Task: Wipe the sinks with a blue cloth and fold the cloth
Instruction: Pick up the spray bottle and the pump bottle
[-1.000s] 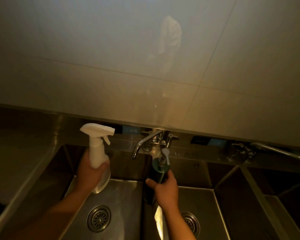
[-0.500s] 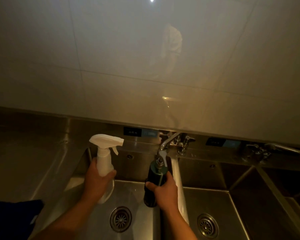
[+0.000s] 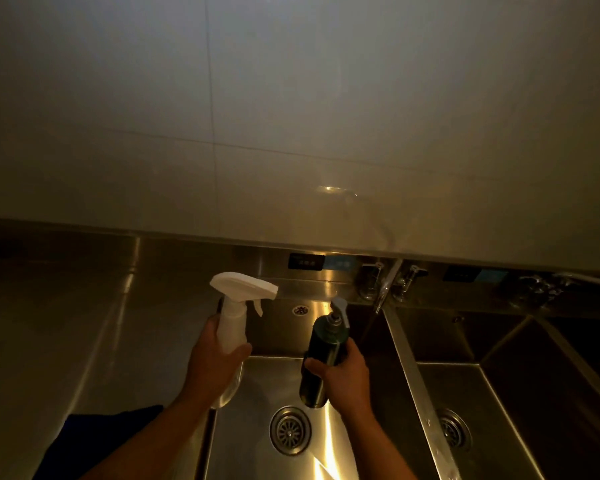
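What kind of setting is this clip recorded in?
Most likely a commercial kitchen or scullery wash station. A run of stainless steel sink basins sits side by side under wall-mounted taps, with a steel counter and large plain wall tiles above. Small labels mark the splashback.

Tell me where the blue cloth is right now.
In the head view, the blue cloth lies at lower left on the steel counter, left of the sink basin, under the left forearm.
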A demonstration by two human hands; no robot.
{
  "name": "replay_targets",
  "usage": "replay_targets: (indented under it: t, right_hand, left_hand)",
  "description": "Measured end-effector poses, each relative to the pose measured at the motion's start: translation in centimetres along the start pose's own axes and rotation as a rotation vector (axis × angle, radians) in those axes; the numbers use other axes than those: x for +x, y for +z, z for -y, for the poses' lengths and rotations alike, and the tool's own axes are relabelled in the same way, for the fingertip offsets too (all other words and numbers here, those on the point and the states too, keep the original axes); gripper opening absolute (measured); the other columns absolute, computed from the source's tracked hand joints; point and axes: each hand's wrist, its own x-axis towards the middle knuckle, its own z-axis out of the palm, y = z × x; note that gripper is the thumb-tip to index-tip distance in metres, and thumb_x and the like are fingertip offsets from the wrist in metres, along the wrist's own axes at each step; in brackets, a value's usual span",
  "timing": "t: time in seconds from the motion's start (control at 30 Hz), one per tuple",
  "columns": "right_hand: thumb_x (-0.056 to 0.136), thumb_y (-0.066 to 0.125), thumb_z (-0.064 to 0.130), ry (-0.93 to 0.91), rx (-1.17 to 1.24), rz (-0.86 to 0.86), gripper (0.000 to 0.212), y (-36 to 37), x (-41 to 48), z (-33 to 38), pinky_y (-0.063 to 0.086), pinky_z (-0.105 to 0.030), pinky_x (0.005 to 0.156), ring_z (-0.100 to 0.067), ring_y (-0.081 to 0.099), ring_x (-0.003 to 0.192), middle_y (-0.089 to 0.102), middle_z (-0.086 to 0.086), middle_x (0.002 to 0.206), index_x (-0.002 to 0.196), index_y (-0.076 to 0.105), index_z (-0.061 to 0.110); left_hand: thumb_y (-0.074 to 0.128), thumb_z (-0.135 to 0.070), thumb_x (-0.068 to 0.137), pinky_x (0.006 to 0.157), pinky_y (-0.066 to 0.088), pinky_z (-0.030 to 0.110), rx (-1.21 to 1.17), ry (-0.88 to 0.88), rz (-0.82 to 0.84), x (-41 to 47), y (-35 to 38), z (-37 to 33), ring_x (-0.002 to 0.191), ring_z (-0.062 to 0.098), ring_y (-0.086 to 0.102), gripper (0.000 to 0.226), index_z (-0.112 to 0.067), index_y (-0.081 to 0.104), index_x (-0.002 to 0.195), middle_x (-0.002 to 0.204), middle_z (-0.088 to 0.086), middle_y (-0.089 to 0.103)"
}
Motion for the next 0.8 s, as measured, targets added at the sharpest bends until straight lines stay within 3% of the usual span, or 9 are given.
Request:
replay_targets:
  t: [0.17, 0.33, 0.47, 0.63, 0.8]
  right_hand:
    - [0.068, 0.080, 0.007, -0.038, -0.016, 0.033, 0.064, 0.8, 0.8, 0.2, 0.045, -0.044, 0.098, -0.026, 0.057, 0.116, 0.061, -0.004, 0.123, 0.125, 0.052, 0.016]
    - [0.067, 0.081, 0.005, -0.071, -0.002, 0.064, 0.062, 2.4, 1.1, 0.6, 0.048, -0.037, 0.091, -0.025, 0.059, 0.111, 0.063, -0.004, 0.119, 0.121, 0.053, 0.015]
    - [0.066, 0.082, 0.007, -0.094, -0.012, 0.084, 0.061, 4.4, 0.6, 1.4, 0.048, -0.035, 0.089, -0.023, 0.059, 0.109, 0.063, -0.002, 0.116, 0.119, 0.054, 0.017]
    - [0.066, 0.081, 0.007, -0.129, -0.002, 0.107, 0.060, 8.7, -0.1, 3.1, 0.045, -0.027, 0.083, -0.017, 0.059, 0.105, 0.062, 0.004, 0.112, 0.118, 0.053, 0.018]
    - [0.068, 0.081, 0.010, -0.121, 0.019, 0.082, 0.058, 14.6, -1.7, 4.4, 0.041, -0.017, 0.075, -0.011, 0.056, 0.102, 0.058, 0.016, 0.101, 0.118, 0.054, 0.022]
  left_hand:
    - [0.075, -0.013, 0.077, 0.087, 0.047, 0.039, -0.036, -0.002, -0.019, 0.3, -1.3, 0.4, 0.108, 0.020, 0.055, 0.070, -0.019, 0.038, 0.136, 0.122, 0.003, 0.055]
    - [0.071, -0.014, 0.081, 0.087, 0.047, 0.041, -0.083, 0.014, -0.050, 0.8, -2.8, 0.2, 0.108, 0.022, 0.055, 0.066, -0.016, 0.036, 0.137, 0.122, 0.005, 0.054]
    - [0.071, -0.013, 0.081, 0.076, 0.046, 0.027, -0.068, 0.027, -0.051, 1.3, -4.8, 0.2, 0.106, 0.022, 0.056, 0.061, -0.015, 0.040, 0.133, 0.116, 0.003, 0.055]
    - [0.072, -0.011, 0.080, 0.088, 0.046, 0.039, -0.055, 0.025, -0.066, 3.1, -8.8, 0.6, 0.111, 0.023, 0.054, 0.062, -0.015, 0.042, 0.134, 0.121, 0.006, 0.056]
    - [0.073, -0.009, 0.079, 0.091, 0.048, 0.046, -0.043, 0.026, -0.089, 5.0, -14.2, 1.9, 0.111, 0.028, 0.055, 0.061, -0.015, 0.043, 0.132, 0.120, 0.009, 0.056]
